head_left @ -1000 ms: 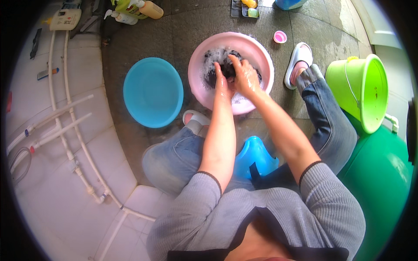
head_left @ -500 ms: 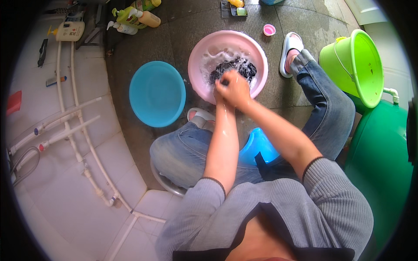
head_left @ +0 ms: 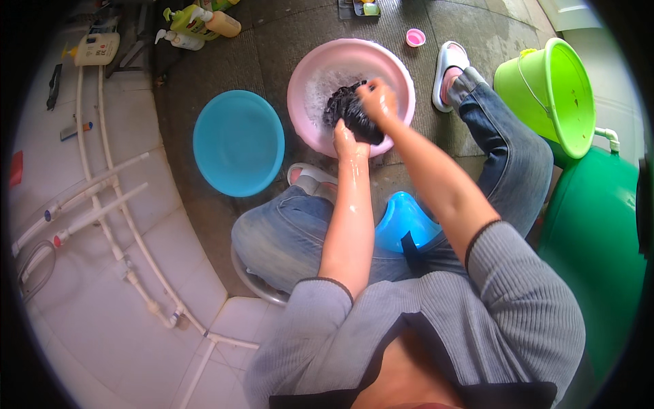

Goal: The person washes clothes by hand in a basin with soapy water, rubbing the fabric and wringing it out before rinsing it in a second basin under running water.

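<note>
Soapy water and a bunched black cloth [head_left: 349, 109] fill the middle of a pink basin [head_left: 315, 60] on the floor in front of me. My left hand [head_left: 349, 142] grips the near side of the wet cloth, thumb up and the fingers partly hidden beneath it. At the cloth's right side, my right hand [head_left: 379, 99] is closed with curled fingers on its edge; motion blurs it slightly. Suds cling to my wet left forearm.
A blue basin [head_left: 238, 143] stands left of the pink one. A small pink cup [head_left: 415, 37] and soap bottles [head_left: 194, 26] lie beyond. To the right are a lime-green bucket [head_left: 538, 88] and a large green tank [head_left: 593, 238]. White pipes [head_left: 136, 238] run along the left wall.
My hands, close together over the basin before, are now apart: the right has moved up and right. More of the black cloth shows, spread between them. The whole view has shifted slightly.
</note>
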Demonstrator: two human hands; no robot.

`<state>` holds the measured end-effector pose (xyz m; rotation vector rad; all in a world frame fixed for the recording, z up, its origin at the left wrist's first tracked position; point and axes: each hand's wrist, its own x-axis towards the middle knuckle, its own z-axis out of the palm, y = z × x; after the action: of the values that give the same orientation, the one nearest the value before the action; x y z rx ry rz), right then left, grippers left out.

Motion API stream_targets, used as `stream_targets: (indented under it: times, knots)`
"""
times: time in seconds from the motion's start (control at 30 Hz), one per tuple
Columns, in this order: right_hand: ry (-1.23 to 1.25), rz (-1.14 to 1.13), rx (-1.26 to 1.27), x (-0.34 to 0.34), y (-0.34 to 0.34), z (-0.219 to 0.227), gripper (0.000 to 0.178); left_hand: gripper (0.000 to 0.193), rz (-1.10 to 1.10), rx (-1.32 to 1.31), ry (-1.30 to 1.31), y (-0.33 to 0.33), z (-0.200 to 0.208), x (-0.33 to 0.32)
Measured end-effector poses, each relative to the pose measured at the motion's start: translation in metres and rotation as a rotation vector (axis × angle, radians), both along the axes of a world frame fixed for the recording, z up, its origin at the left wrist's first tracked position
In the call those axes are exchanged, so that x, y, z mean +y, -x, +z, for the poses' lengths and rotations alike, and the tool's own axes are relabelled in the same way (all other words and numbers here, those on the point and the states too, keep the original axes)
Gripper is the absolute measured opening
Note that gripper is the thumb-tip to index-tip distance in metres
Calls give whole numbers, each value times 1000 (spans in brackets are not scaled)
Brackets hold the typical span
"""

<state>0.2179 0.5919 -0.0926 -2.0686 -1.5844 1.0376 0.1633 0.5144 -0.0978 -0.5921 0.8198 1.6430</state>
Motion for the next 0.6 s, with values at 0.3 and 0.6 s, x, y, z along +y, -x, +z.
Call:
stream_targets:
  times: [0.3, 0.6]
  knots:
    - [941, -123, 752, 11, -34, 27, 51, 35, 49, 477, -117, 27, 5, -2]
    - [-610, 801, 385, -56, -5, 87, 18, 69, -270, -173, -462, 33, 3, -24]
